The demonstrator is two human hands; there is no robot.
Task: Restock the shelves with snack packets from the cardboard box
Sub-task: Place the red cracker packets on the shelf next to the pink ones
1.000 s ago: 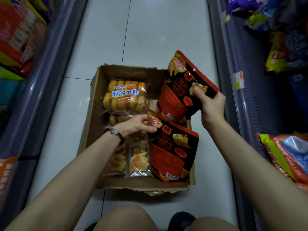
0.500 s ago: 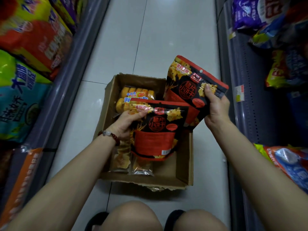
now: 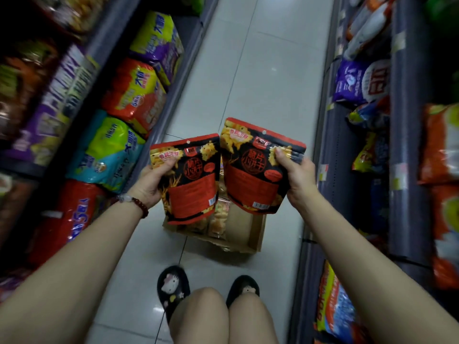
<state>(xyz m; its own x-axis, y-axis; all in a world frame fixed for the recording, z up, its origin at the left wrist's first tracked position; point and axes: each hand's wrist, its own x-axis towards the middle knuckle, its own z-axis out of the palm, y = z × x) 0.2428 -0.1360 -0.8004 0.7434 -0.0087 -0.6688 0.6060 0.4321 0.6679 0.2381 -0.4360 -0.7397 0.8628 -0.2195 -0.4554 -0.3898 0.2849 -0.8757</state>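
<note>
Two red-and-black snack packets hang side by side above the cardboard box [image 3: 255,234] on the aisle floor. My left hand [image 3: 151,181] grips the left packet [image 3: 192,184] by its upper left corner. My right hand [image 3: 295,173] pinches the right packet [image 3: 253,170] at its upper right corner. Both packets stand upright, their inner edges almost touching. They cover most of the box; a few clear-wrapped snack packs [image 3: 218,219] show inside it below them.
Shelves line both sides of the narrow tiled aisle. The left shelf [image 3: 159,112] holds large colourful bags, and the right shelf [image 3: 330,150] carries purple, orange and blue packets. My knees and black slippers [image 3: 173,289] are at the bottom centre.
My left hand has lifted the second packet out of the box and raised it level with the right one. The view has risen, showing more of both shelves.
</note>
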